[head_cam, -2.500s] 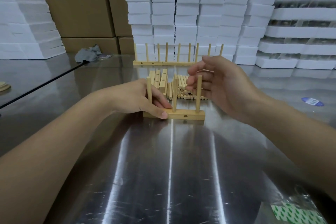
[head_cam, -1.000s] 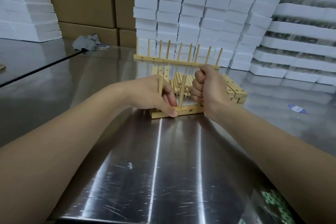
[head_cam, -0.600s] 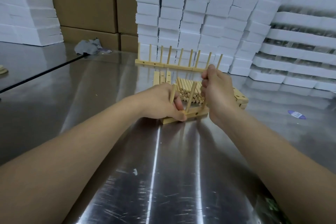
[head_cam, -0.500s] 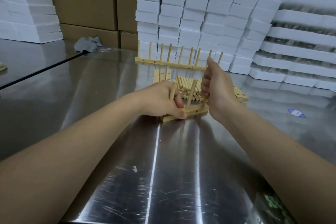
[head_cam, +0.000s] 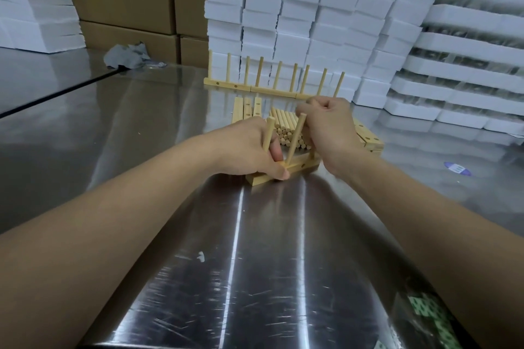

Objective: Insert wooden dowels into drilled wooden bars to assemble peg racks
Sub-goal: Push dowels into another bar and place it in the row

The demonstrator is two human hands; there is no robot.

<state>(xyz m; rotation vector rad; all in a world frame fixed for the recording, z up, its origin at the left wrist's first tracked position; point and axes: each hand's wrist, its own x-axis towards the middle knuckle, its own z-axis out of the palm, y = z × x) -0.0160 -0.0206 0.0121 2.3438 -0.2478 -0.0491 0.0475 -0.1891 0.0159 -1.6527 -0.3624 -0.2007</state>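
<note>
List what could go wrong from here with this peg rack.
1. The right hand grips the end dowel in a fist, and the two seated dowels already lean. A skewed push may jam it or split the bar.
2. Only the left hand pins the bar to the slick steel table, so it might slide back into the loose dowels just behind.

Two forearms enter frame from 7 and 4 o'clock, bare along their whole visible length. Left hand [head_cam: 243, 147] and right hand [head_cam: 330, 133] likewise bare, near centre frame.
</note>
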